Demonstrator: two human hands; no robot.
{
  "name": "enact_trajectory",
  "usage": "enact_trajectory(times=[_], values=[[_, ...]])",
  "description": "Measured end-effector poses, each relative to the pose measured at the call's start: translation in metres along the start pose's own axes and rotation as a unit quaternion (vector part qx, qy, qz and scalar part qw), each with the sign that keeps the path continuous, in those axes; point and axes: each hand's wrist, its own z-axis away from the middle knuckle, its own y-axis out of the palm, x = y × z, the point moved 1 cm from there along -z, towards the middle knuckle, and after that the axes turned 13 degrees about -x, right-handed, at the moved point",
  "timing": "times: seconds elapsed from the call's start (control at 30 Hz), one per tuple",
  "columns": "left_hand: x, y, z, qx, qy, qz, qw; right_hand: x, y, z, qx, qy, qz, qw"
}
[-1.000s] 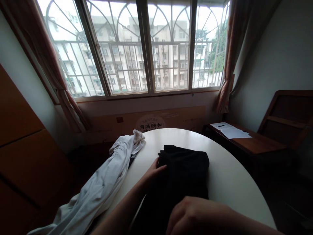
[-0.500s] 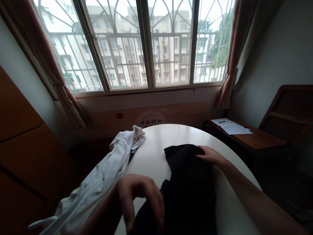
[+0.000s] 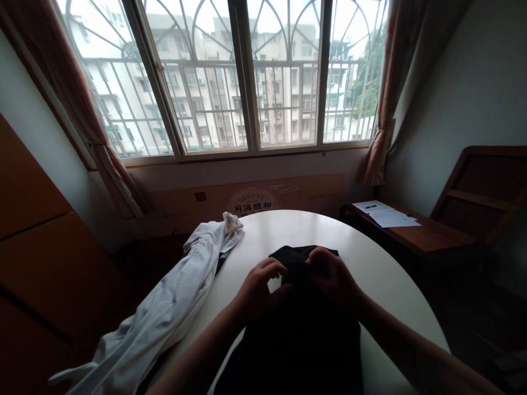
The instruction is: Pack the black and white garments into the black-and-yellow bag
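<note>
A black garment (image 3: 304,340) lies along the near part of the round white table; its exact kind cannot be made out. My right hand (image 3: 331,277) is closed on the far part of it, fingers curled into the fabric. At the left edge of that same part is my left hand (image 3: 263,282), its thumb and fingers curved but apart, with the white tabletop showing through the gap. Its fingertips are against or very near the dark cloth. A white garment (image 3: 177,291) with a tie strap is draped along the table's left side.
The round white table (image 3: 387,274) fills the front. Dark cloth peeks out beneath the white garment. To the right, papers (image 3: 385,214) and a pen rest on a wooden surface (image 3: 436,236). A printed box panel (image 3: 177,206) stands below the barred window (image 3: 284,104).
My left hand has moved forward and right to the garment's far part. My right hand has shifted left and closed on the fabric, whose far end is now drawn in narrower.
</note>
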Motion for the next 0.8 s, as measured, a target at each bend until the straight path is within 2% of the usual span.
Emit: enact_trajectory(times=[0.07,0.1,0.13,0.2,0.27,0.33,0.37,0.4,0.47,0.5,0.53,0.57,0.63,0.7,0.8], values=[[-0.008,-0.005,0.0,0.12,0.032,0.026,0.992,0.016,0.009,0.009,0.102,0.037,-0.074,0.991],[-0.01,-0.006,0.0,0.168,0.041,0.031,0.984,0.019,0.009,0.009,0.169,0.055,-0.103,0.979],[-0.01,-0.007,0.0,0.194,0.04,0.03,0.98,0.02,0.007,0.008,0.237,0.076,-0.129,0.96],[-0.005,-0.006,-0.001,0.199,0.016,0.031,0.979,0.017,-0.003,0.002,0.353,0.125,-0.182,0.909],[0.002,-0.003,-0.002,0.17,-0.023,0.04,0.984,0.008,-0.012,-0.005,0.398,0.165,-0.242,0.869],[0.008,0.003,-0.003,0.131,-0.055,0.058,0.988,-0.004,-0.014,-0.009,0.379,0.175,-0.286,0.863],[0.01,0.006,-0.003,0.109,-0.068,0.065,0.99,-0.011,-0.013,-0.011,0.348,0.169,-0.285,0.877],[0.012,0.008,-0.002,0.082,-0.081,0.068,0.991,-0.021,-0.012,-0.014,0.302,0.155,-0.264,0.903],[0.015,0.01,-0.002,0.027,-0.105,0.068,0.992,-0.044,-0.013,-0.021,0.183,0.101,-0.149,0.967],[0.017,0.01,-0.001,-0.002,-0.115,0.065,0.991,-0.057,-0.018,-0.025,0.122,0.065,-0.062,0.988],[0.019,0.009,-0.001,-0.031,-0.124,0.061,0.99,-0.071,-0.024,-0.03,0.073,0.032,0.033,0.996],[0.022,0.007,-0.001,-0.059,-0.133,0.059,0.988,-0.085,-0.032,-0.036,0.053,0.016,0.128,0.99],[0.027,0.001,-0.002,-0.115,-0.15,0.068,0.98,-0.11,-0.05,-0.046,0.076,0.052,0.272,0.958],[0.031,-0.008,-0.007,-0.18,-0.169,0.111,0.963,-0.126,-0.064,-0.052,0.13,0.098,0.344,0.925],[0.03,-0.025,-0.018,-0.264,-0.218,0.24,0.908,-0.129,-0.069,-0.054,0.153,0.104,0.389,0.903]])
